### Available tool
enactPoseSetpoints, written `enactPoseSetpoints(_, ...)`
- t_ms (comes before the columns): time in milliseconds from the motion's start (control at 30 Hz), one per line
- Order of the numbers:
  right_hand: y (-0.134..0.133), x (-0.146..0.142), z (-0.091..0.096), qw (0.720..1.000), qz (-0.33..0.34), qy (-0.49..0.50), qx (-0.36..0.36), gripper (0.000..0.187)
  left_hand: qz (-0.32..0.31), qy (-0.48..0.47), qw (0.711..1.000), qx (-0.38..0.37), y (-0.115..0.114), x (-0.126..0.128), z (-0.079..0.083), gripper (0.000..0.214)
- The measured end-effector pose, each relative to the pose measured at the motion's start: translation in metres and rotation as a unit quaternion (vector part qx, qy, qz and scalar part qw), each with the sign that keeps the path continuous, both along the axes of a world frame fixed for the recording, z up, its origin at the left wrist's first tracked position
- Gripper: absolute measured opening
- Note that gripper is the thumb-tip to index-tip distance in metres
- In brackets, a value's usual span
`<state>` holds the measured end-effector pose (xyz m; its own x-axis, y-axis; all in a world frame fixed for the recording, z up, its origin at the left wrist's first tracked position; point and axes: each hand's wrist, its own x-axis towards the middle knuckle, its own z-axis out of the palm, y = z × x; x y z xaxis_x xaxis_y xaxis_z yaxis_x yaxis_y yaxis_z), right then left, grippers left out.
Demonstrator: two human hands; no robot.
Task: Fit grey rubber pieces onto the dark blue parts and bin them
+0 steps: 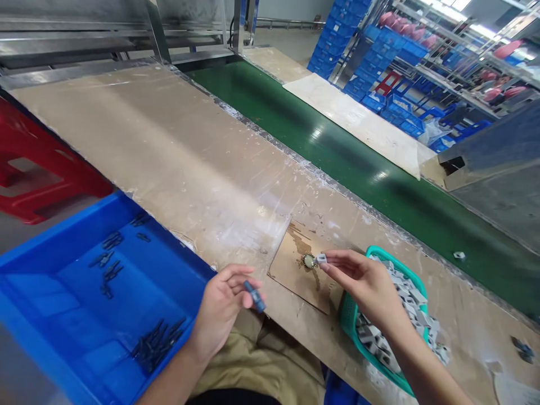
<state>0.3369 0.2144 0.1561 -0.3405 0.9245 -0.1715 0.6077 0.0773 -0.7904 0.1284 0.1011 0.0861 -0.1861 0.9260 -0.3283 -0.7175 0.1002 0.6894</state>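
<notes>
My left hand [225, 304] grips a small dark blue-black plastic part [255, 296] between thumb and fingers, above the table's near edge. In a pinch, my right hand [363, 275] holds a small light grey plastic piece with a square opening [321, 258]. That piece is just beside a small round cap-like dish [309, 261], which lies on a stained brown board [291, 270]; whether the two touch I cannot tell. Below my right forearm stands a green basket [348, 315] heaped with similar grey pieces [407, 292].
A blue bin [63, 332] at the left holds several dark parts [158, 343]. Beyond the worktable [181, 152] runs a green conveyor belt [337, 146] with one grey piece [459, 255] on it. A red stool [50, 169] stands left; stacked blue crates [337, 34] are behind.
</notes>
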Motion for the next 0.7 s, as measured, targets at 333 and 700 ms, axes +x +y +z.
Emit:
enactPoseSetpoints(333, -0.047, -0.012, 0.039, 0.989, -0.065, 0.11, -0.073, 0.023, -0.106, 0.101, 0.988, 0.045, 0.036, 0.026, 0.041, 0.025)
enactPoseSetpoints(700, -0.05, -0.013, 0.03, 0.995, -0.022, 0.08, -0.063, 0.018, -0.099, 0.18, 0.974, 0.092, 0.032, 0.037, 0.051, 0.025)
